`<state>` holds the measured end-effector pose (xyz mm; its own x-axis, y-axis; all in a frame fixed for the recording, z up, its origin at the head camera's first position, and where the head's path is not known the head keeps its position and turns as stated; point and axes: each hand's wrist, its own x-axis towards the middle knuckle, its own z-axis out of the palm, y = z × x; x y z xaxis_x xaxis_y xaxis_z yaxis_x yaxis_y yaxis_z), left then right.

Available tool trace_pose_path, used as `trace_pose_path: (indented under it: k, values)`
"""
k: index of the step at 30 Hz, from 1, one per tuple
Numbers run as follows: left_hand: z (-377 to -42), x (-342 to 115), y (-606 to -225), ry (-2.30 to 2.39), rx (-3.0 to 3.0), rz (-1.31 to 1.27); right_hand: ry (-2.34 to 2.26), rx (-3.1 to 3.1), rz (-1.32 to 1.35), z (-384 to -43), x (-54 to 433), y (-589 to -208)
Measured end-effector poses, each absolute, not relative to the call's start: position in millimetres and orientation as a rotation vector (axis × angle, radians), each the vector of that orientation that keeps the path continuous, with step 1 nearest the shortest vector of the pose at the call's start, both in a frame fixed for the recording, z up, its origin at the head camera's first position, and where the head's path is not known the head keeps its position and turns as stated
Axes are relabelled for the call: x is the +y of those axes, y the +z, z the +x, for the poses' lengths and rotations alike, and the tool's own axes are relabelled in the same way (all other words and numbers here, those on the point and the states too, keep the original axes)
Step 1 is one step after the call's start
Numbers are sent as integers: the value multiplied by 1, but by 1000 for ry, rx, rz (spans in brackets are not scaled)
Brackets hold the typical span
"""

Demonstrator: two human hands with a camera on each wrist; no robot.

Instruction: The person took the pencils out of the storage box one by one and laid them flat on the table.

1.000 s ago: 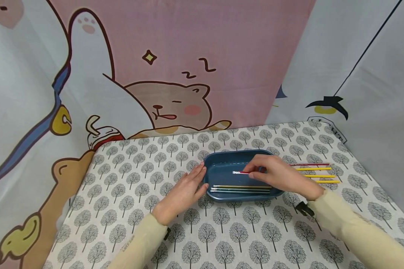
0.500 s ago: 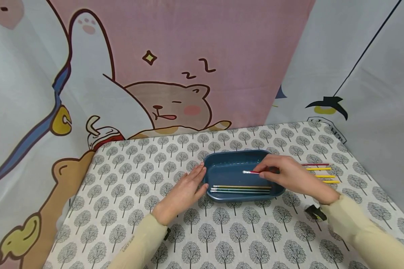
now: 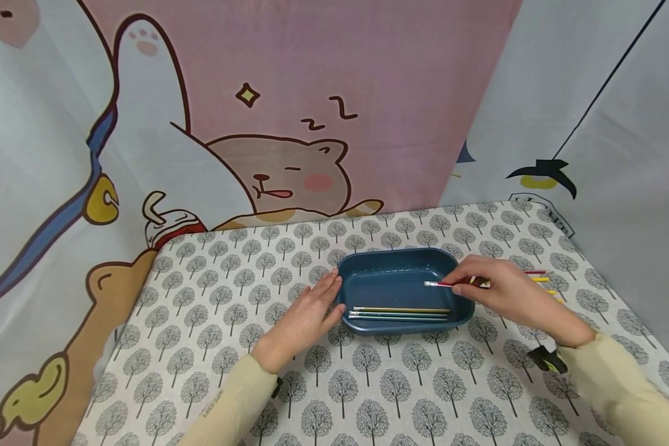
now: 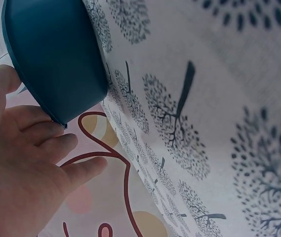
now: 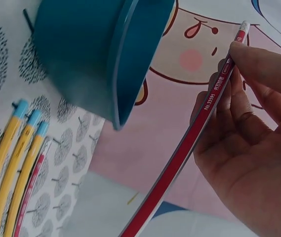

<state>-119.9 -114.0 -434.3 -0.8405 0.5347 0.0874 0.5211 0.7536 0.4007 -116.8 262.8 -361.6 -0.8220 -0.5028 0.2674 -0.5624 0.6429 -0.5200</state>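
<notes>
A blue oval tray [image 3: 390,289] stands on the cloth, with several dark pencils [image 3: 401,315] lying side by side along its near wall. My right hand [image 3: 504,291] pinches a red pencil [image 5: 180,145] near its white eraser end, between thumb and fingers, above the tray's right rim. In the right wrist view this pencil slants, and its other end runs out of frame. My left hand [image 3: 306,316] has its fingers extended against the tray's left end. In the left wrist view the left fingers [image 4: 86,170] touch or lie close by the tray's rim.
Right of the tray, several yellow pencils [image 5: 7,163] and another red pencil [image 5: 31,190] lie on the tree-print cloth [image 3: 245,291]. The right hand partly hides them in the head view. A cartoon-print curtain [image 3: 412,111] hangs behind the table.
My right hand has moved to the right with the red pencil, from over the middle of the tray to its right rim. The left hand and tray look nearly unchanged.
</notes>
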Motion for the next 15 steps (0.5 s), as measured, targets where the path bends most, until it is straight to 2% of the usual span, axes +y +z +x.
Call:
trace_pose_path:
  k: [15]
  values:
    - [-120,-113,-434,649,2907,852,916,-2746,802,-107,302,-374]
